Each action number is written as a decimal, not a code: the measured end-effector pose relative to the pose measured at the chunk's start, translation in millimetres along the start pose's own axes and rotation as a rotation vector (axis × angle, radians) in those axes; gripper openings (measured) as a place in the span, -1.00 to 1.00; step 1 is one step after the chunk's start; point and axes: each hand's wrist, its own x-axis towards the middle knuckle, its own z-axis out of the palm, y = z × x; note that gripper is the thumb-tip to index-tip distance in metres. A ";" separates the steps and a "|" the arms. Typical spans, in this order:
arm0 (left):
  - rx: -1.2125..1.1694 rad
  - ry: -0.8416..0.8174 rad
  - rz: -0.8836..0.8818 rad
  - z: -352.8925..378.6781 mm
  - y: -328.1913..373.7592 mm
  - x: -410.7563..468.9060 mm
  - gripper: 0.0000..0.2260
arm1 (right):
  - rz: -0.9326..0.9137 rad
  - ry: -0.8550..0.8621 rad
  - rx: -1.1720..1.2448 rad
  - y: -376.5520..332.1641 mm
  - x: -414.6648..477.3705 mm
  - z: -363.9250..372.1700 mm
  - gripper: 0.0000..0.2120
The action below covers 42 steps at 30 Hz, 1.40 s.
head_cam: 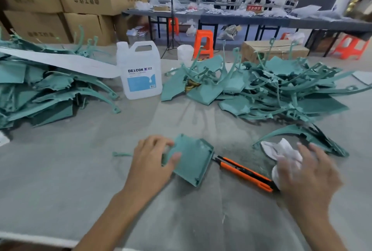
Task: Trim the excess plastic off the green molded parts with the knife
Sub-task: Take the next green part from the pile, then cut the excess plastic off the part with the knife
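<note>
Pinches part (191, 162) at its left edge with left hand (150, 162), thumb on top, part resting on table (80, 170); leaves knife (243, 172) lying just right of it; covers cloth (281, 150) with blurred right hand (306, 172), grasp impossible to tell; risks cutting the left hand if slicing toward it.
</note>
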 end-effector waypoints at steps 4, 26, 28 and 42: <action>0.186 -0.127 0.173 38.5 45.3 -10.1 -0.35 | -0.295 -0.476 0.110 -41.1 -17.4 7.3 -0.59; -0.027 -0.333 -0.323 -17.8 11.8 29.0 -0.44 | 0.060 -0.692 0.345 -48.4 -27.1 -42.7 -0.61; -0.079 -0.227 -0.268 -27.2 22.1 30.4 -0.53 | 0.091 -0.694 0.397 -54.8 -29.4 -42.5 -0.60; 0.144 -0.214 0.113 -33.6 50.9 2.6 -0.83 | -0.035 -0.731 0.636 -92.3 -29.4 -59.3 -0.65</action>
